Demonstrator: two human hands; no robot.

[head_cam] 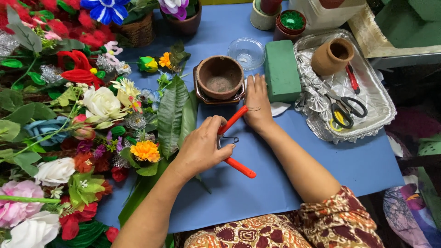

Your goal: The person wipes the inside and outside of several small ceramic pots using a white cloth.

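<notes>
The left hand [202, 147] was closed around a red-handled cutting tool [234, 142], fingers curled over the pivot area; one handle projected up toward the brown bowl, the other down and to the right over the blue table covering [275, 183]; the jaws of the tool were hidden by the hand. The right hand [258, 103] lay palm down on the covering, fingers extended and held together, fingertips beside the rim of the brown clay bowl [220, 77] and touching the near edge of the green floral foam block [281, 70]; whether it gripped anything could not be told. The bowl sat on a dark square tray [202, 95], just left of the foam block; a clear plastic lid [247, 53] lay behind both. To the right stood a foil tray [376, 98] containing a small clay pot [331, 56], black-handled scissors [347, 108] and a red-handled tool [352, 79]. Two long green leaves [174, 115] lay just left of the left hand; artificial flowers [73, 115] in mixed colours covered the left side of the table.
</notes>
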